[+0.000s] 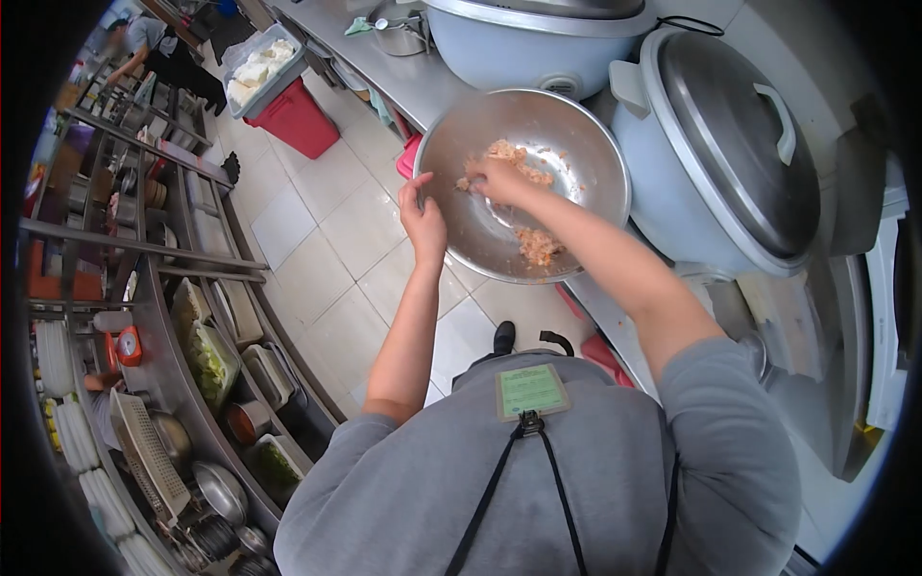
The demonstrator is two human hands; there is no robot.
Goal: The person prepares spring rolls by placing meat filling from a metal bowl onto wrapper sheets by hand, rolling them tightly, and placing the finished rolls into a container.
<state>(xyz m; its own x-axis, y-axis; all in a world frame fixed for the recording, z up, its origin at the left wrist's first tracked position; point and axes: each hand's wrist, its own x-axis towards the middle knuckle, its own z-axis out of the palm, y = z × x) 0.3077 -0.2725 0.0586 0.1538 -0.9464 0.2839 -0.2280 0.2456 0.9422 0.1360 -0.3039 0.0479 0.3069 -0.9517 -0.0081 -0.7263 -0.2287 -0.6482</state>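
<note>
A large steel mixing bowl (586, 192) sits at the edge of the steel counter, partly overhanging the floor. Inside it lie clumps of a pinkish-orange minced mixture (540, 247), one near the front wall and another around the fingers. My right hand (497, 182) reaches down into the bowl, its fingers curled into the far clump; the fingertips are partly hidden. At the bowl's left rim is my left hand (424, 219), thumb and fingers apart and nothing in them. It overlaps the rim, though firm contact is hard to make out.
Two big lidded cookers (730, 144) crowd the counter behind and right of the bowl. A red bin (300, 120) with a tub of white food stands on the tiled floor. Shelves at left hold food trays (213, 360) and an orange scale (128, 346). A person (158, 48) works far left.
</note>
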